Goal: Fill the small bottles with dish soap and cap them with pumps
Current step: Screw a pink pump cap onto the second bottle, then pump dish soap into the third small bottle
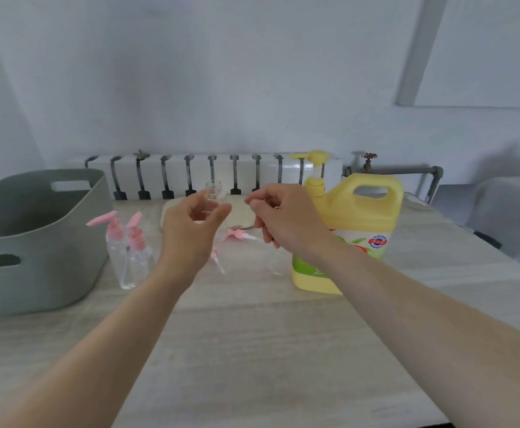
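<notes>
Small bottles [129, 261], two of them, stand upright at the left with pink pumps [115, 231] screwed on, just right of the grey tub [36, 242]. Both look clear through; I can't make out any soap in them.

Moving right, the left hand [190, 230] is raised above the tabletop [252, 335], fingers and thumb curled round an uncapped bottle [213, 190]. It's held upright, long axis vertical, open mouth showing above the fingertips. It looks empty.

Below and between the hands, two loose pumps [237, 234] lie on their sides, well under the action.

Next, the right hand [286, 220], level with the left and just beside the bottle's neck. Its fingers are curled in, thumb against forefinger. Whether it pinches anything, I cannot tell.

Far right of the group, the yellow dish soap jug [354, 230] stands just behind the right hand, its pump spout [302, 156] pointing left, above and right of the open mouth. That's the relation that counts, by my reading: the mouth has to travel right and up under that spout, and the right hand is the nearer one to press the pump head.
</notes>
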The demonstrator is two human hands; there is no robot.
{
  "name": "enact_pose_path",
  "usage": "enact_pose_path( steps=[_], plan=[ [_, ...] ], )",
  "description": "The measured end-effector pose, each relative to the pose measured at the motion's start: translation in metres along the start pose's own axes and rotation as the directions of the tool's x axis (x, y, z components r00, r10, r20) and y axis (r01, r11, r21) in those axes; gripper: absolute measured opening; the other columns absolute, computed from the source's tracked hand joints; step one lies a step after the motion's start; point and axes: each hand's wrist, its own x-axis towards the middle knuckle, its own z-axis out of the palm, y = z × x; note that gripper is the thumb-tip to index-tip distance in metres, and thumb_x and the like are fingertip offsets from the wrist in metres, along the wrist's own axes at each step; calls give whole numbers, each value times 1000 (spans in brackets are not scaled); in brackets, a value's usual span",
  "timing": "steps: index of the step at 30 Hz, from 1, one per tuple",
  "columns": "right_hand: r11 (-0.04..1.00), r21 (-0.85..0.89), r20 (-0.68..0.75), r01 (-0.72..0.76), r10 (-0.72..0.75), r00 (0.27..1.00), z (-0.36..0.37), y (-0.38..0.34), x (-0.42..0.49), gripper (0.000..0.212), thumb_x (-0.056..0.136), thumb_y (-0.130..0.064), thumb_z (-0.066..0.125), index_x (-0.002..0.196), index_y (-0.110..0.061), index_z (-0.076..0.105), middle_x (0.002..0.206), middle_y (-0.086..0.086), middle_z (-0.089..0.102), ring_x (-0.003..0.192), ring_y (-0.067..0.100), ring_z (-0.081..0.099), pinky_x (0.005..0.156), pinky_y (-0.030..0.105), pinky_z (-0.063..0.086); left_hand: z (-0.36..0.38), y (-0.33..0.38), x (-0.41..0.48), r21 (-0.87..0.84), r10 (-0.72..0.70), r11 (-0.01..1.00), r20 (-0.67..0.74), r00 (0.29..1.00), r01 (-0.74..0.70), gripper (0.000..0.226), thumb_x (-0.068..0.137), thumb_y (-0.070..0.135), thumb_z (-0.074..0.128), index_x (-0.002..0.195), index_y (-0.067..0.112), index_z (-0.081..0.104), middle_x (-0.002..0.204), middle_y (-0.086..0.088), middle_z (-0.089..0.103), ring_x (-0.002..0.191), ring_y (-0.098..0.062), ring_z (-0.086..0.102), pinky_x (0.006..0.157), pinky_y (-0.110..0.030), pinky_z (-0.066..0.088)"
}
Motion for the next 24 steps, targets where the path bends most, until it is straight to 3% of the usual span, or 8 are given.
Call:
enact_pose_path(
  steps=[4, 8, 12, 15, 18, 21, 24],
  plan=[
    [992, -68, -138, 109, -117, 983, -15, -14, 2, 17, 91, -13, 54, 92, -15, 71, 57, -7, 58, 45, 2, 51, 50, 14, 38, 7, 14, -2, -62, -10, 998, 29, 1000, 12, 54, 83, 34, 75, 130, 22, 54, 96, 12, 68, 85, 0, 64, 70, -16, 48],
    [952, -192, -388, 239, -297, 873, -37, -28, 9, 17, 90, -10, 55, 94, -11, 71, 55, -7, 50, 51, 6, 46, 59, 23, 40, 17, 26, -3, -111, 4, 994, 80, 997, 5, 35, 79, 31, 78, 109, 24, 60, 96, 11, 70, 83, 1, 66, 76, -22, 54],
    [914, -402, -515, 50, -272, 813, -67, -37, 29, 23, 90, -19, 50, 103, -24, 69, 81, -11, 64, 75, 13, 60, 70, 28, 46, 27, 38, 1, -126, 62, 991, 125, 990, -46, 27, 82, 28, 76, 104, 32, 62, 95, 14, 70, 82, 2, 66, 70, -17, 49],
    [908, -410, -435, -86, -112, 893, -81, -31, 48, 29, 95, -18, 41, 107, -15, 67, 104, -1, 67, 91, 16, 61, 77, 31, 48, 33, 44, 2, -124, 85, 990, 155, 984, -66, 29, 83, 28, 75, 110, 33, 63, 96, 14, 69, 87, -1, 64, 73, -20, 50],
    [938, -280, -337, -205, 104, 936, -85, -25, 63, 39, 93, -18, 39, 108, 10, 61, 107, 25, 65, 72, 25, 54, 70, 41, 49, 40, 48, 4, -137, 93, 988, 187, 978, -68, 32, 84, 26, 74, 114, 34, 63, 97, 14, 67, 83, 3, 61, 65, -13, 49],
    [934, -207, -245, -292, 239, 940, -86, -23, 70, 45, 92, -26, 39, 108, 10, 60, 98, 25, 69, 60, 25, 55, 61, 31, 44, 46, 51, 7, -110, 113, 990, 224, 968, -90, 27, 85, 26, 73, 103, 43, 62, 94, 17, 66, 75, 12, 57, 61, -10, 48],
    [916, -210, -141, -341, 316, 938, -88, -22, 75, 45, 90, -28, 36, 102, 7, 62, 84, 23, 71, 55, 29, 61, 58, 32, 50, 49, 52, 11, -54, 121, 992, 245, 962, -111, 29, 86, 27, 72, 111, 39, 64, 92, 19, 64, 75, 10, 56, 61, -6, 43]
  ],
)
